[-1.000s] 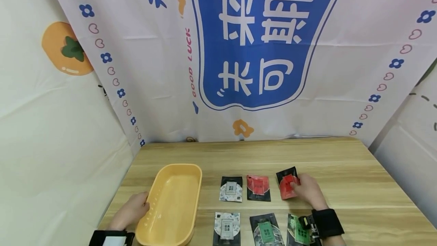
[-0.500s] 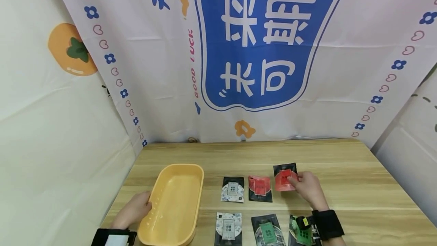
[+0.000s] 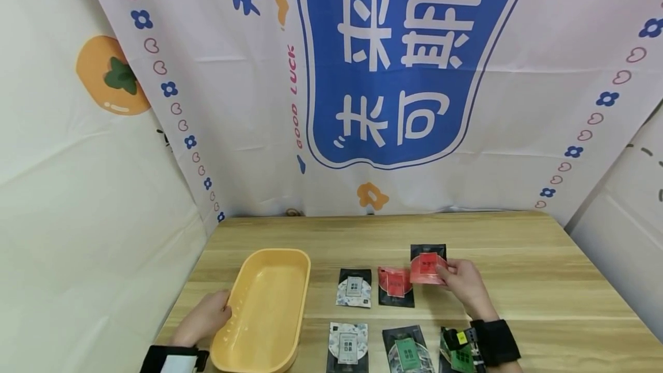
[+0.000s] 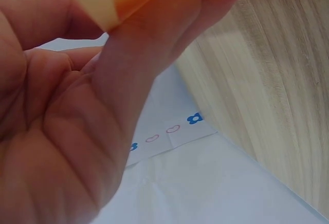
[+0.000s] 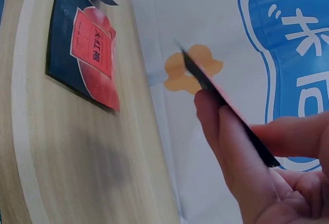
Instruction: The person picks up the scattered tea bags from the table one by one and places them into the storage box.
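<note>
My right hand (image 3: 468, 286) pinches a red-and-black sachet (image 3: 427, 265) between thumb and fingers, held above the table. In the right wrist view this sachet (image 5: 226, 103) shows edge-on, off the wood. My left hand (image 3: 205, 316) grips the left rim of a yellow tray (image 3: 235, 290), thumb on one side of the rim and fingers on the other, as the left wrist view also shows. Just left of the held sachet lies another red-and-black sachet (image 3: 396, 287). Beside that lies a white-and-black sachet (image 3: 354, 288).
Nearer the front lie a grey-white sachet (image 3: 348, 348), a green-and-black sachet (image 3: 408, 350) and another green sachet (image 3: 458, 358), partly covered by the right wrist's camera. The wooden table (image 3: 497, 246) ends against a printed white cloth (image 3: 248, 177) at the back.
My right hand has lifted the red-and-black sachet off the table and shifted it slightly back and left, turning it straighter. My left hand stays on the tray rim.
</note>
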Tool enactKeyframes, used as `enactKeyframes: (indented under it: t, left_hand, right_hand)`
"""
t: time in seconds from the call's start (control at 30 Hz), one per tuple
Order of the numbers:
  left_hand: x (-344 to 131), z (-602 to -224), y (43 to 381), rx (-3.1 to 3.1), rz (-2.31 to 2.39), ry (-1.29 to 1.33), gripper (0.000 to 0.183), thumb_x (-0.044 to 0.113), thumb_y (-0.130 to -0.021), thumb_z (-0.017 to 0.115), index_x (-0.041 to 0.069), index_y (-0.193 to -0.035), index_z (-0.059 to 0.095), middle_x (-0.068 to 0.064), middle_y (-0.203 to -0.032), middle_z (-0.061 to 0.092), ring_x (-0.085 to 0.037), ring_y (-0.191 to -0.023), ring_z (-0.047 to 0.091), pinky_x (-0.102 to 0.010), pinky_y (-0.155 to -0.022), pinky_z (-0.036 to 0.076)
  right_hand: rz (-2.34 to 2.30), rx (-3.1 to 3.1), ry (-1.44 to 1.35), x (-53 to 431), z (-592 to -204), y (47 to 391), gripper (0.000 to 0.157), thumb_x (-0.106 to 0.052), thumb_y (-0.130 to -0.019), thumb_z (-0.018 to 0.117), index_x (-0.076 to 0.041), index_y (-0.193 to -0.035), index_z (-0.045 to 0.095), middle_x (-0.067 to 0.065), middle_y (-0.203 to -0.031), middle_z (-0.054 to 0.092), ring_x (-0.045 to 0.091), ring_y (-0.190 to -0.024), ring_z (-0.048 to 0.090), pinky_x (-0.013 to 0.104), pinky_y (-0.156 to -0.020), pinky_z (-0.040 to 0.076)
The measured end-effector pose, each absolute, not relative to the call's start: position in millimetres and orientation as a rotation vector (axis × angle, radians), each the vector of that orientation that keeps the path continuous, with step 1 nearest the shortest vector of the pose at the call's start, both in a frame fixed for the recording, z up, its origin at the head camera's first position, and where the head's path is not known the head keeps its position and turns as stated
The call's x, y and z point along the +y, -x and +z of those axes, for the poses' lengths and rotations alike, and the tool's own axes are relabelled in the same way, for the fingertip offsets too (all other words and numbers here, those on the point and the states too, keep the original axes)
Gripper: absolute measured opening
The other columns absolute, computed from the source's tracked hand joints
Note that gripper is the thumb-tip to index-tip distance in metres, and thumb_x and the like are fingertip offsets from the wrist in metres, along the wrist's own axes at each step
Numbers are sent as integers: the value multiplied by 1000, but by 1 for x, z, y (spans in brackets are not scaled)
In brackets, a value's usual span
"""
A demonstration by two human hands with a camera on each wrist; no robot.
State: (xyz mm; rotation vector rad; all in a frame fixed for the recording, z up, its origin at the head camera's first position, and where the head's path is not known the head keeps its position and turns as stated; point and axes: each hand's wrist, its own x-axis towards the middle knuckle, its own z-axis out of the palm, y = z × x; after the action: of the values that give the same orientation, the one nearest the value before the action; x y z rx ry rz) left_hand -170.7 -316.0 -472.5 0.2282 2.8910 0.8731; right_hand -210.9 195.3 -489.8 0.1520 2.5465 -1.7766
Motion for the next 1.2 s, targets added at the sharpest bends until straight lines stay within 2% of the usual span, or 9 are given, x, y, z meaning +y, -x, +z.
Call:
enactKeyframes:
  t: [0.37,0.57,0.97,1.2]
  left_hand:
    - [-316,-470,171,2892,861,-235,15,-8,-81,51,-1,-89,61,-3,-69,56,-15,-61,49,-34,-57,45]
    - [-314,-471,170,2894,844,-216,14,-7,-82,51,0,-88,61,-2,-67,55,-15,-59,49,-33,-55,44]
    - [-315,-473,168,2906,839,-161,14,-8,-81,51,1,-87,60,-2,-66,54,-15,-59,49,-32,-55,44]
    - [-314,-474,168,2929,832,-160,15,-9,-81,51,1,-87,61,-3,-68,55,-16,-60,49,-33,-56,44]
  right_hand:
    - [-1785,2538,-189,185,-492,211,28,-4,-94,53,17,-112,57,17,-85,71,29,-79,69,39,-71,58]
    - [-1811,2513,-199,179,-493,213,26,-4,-94,53,15,-111,57,13,-82,70,24,-77,68,37,-70,59]
    - [-1879,2463,-145,167,-491,213,28,-2,-94,52,17,-113,55,20,-89,71,22,-78,69,41,-74,58]
    - [-1872,2461,-134,160,-487,214,27,-2,-94,52,16,-112,57,19,-88,71,18,-76,69,39,-74,58]
